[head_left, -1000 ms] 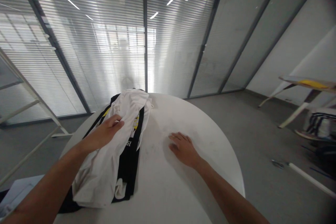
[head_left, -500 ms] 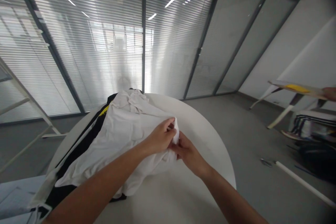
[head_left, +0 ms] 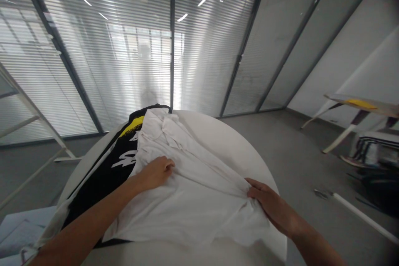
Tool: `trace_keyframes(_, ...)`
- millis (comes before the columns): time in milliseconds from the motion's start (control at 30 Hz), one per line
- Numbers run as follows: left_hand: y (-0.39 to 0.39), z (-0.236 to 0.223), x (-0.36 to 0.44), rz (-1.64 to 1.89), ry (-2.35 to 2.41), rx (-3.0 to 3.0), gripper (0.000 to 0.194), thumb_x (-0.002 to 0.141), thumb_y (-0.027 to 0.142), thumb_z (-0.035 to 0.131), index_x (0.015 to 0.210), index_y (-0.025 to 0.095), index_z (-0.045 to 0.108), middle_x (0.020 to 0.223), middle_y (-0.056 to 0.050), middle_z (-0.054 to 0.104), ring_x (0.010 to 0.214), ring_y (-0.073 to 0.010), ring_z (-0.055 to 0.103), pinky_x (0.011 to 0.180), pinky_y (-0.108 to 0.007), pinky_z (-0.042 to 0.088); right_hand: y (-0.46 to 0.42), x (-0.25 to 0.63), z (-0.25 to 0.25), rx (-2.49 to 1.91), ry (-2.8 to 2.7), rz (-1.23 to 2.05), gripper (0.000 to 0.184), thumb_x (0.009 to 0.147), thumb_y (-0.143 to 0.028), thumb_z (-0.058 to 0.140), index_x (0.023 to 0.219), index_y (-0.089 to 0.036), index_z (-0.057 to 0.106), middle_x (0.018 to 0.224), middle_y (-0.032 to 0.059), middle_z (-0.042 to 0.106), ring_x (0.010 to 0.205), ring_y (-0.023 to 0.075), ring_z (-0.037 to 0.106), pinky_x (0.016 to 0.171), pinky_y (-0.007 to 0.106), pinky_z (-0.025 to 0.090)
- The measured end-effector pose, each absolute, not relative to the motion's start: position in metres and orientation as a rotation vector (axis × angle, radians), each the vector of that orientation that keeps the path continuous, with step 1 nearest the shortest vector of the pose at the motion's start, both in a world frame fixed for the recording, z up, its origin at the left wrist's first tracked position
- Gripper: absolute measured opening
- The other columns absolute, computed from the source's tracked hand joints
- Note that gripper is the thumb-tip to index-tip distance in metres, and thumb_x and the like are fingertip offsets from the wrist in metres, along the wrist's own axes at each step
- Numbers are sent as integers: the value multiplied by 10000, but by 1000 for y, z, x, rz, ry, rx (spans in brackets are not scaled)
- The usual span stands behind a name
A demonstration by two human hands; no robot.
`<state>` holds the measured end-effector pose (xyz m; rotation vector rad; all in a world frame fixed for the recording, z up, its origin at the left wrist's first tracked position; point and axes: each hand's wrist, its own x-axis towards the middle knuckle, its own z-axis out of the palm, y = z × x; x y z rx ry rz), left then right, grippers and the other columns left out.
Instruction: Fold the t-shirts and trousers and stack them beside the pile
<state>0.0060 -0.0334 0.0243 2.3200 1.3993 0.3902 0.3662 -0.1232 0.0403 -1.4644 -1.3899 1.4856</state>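
Observation:
A white cloth garment (head_left: 199,212) lies spread and wrinkled over the round white table (head_left: 215,126). At its right side, my right hand (head_left: 271,201) pinches the fabric between thumb and fingers, drawing folds toward it. My left hand (head_left: 158,171) rests on the garment's left part with curled fingers closed on the cloth; the fingertips are partly hidden. Beneath the white garment, to the left, is a black garment (head_left: 102,181) with a yellow band and white print.
A white metal frame (head_left: 37,112) stands at the left, above papers (head_left: 21,230) at lower left. Glass partitions with blinds (head_left: 131,50) close off the back. At right are another table (head_left: 374,106) with a yellow item, a dark bag (head_left: 378,191) and a white pole (head_left: 364,218) on the floor.
My hands were together at the garment's right edge. They have parted, left hand leftward and right hand rightward. The white cloth is spread farther right, exposing more of the black garment.

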Motion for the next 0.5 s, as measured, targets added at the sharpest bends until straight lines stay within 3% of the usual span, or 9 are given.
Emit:
trace_keyframes(67,-42,28,2,322,1352,2359,339,883,251,428,1135,201,650,1079,-89,657,1043,-234,583,946,-357,417,-125,373,40,-1572,-1456,1483,392,819,-394,484,1139,-193,591,627,-36,561,432,123,495,392,228,400)
trace_keyframes(167,-60,44,-1,268,1406,2418,354,899,316,425,1183,214,608,1125,-99,614,1076,-258,540,958,-401,392,-118,377,35,-1738,-1569,1431,392,820,-386,456,1123,-169,577,573,-48,518,393,114,476,359,213,366)
trace_keyframes(267,-82,63,-8,224,1403,2427,319,871,421,495,1090,211,591,1080,-85,598,1027,-252,531,944,-403,378,-105,379,21,-1865,-1713,1260,356,837,-335,425,1111,-161,572,587,-18,564,426,126,537,405,216,375)
trace_keyframes(367,-101,70,-17,9,1205,2371,339,766,512,635,942,226,590,975,-40,605,921,-227,538,881,-368,392,-91,384,7,-1959,-1902,934,294,879,-317,416,1076,-193,595,730,45,661,527,149,606,515,249,413)
trace_keyframes(500,-110,65,-24,-116,1094,2396,169,793,386,626,790,220,591,861,-23,613,891,-215,545,936,-386,349,-75,383,9,-2047,-2073,560,287,891,-292,441,1104,-221,620,889,94,713,810,231,672,723,324,434)
